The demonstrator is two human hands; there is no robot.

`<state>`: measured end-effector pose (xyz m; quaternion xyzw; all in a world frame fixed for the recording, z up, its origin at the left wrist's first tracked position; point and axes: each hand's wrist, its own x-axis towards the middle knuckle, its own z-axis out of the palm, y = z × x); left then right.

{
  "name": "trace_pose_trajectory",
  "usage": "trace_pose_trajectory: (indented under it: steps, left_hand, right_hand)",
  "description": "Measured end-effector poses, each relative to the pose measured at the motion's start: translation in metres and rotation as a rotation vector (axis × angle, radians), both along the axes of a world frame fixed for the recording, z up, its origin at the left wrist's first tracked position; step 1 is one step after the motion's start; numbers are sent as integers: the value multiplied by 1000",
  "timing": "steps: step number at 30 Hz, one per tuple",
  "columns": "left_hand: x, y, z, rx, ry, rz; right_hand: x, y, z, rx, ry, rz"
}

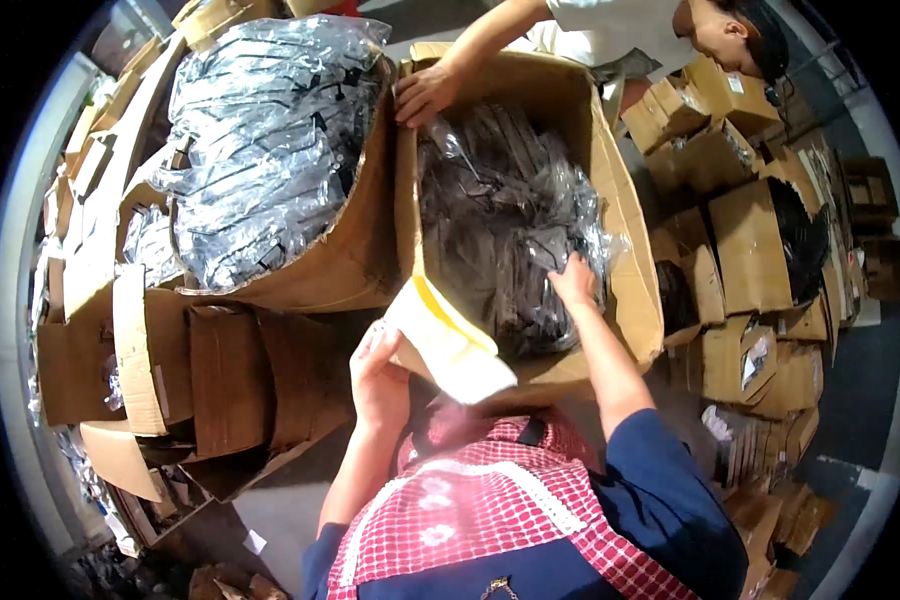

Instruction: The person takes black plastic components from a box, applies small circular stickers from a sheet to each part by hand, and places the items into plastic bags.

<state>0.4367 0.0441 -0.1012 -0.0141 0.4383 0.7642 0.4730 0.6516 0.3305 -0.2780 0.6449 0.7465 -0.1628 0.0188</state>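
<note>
My left hand (pixel 378 372) grips the edge of several yellow and white paper sheets (pixel 448 340), which curl over the near left corner of a large open cardboard box (pixel 625 200). Inside that box lie dark items in clear plastic bags (pixel 510 220); what the items are, I cannot make out. My right hand (pixel 576 282) reaches into the box's right side, its fingers closed on one clear plastic bag (pixel 550 250). Across the box, another person's hand (pixel 426 94) rests on the far left rim.
A second cardboard box (pixel 345 265), heaped with dark items in clear bags (pixel 270 140), stands close on the left. Brown open cartons (pixel 232 370) sit below it. Stacked cartons (pixel 745 245) crowd the right side. The other person (pixel 620 35) leans in at the far side.
</note>
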Motion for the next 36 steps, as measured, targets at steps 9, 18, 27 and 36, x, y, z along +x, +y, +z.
trace_pose_trajectory:
  steps: [9, 18, 27, 36]
  left_hand:
    - [28, -26, 5, -138, 139, 156]
    - [76, 38, 22, -96, 31, -240]
    - [138, 101, 42, 328, -440, -743]
    - [125, 137, 26, 581, -444, -112]
  right_hand:
    - [49, 13, 139, 124, 494, 157]
    - [99, 77, 160, -431, 1355, -109]
    - [36, -3, 181, -188, 1914, -146]
    - [49, -98, 189, -623, 1469, 64]
